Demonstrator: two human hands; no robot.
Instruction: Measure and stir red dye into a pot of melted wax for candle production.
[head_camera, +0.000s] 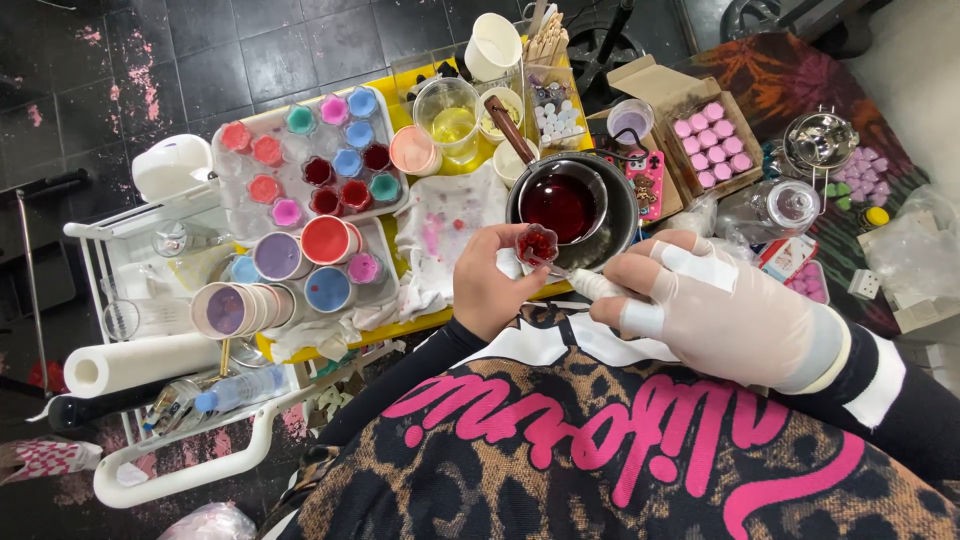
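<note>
Hands over a pot of dark red liquid.

Seen from the head camera, the left hand is closed around a small red-filled mould, held just at the near rim of the metal pot. The right hand, gloved and taped, is curled around a thin white tool whose tip points at the mould. Left of the pot lies a stained cloth; further left, a tray of coloured cups. Right of the pot sits a box of pink pieces. The mould looks light, small and possibly slippery when wet, best pinched by its sides and kept level so the filling stays in.
</note>
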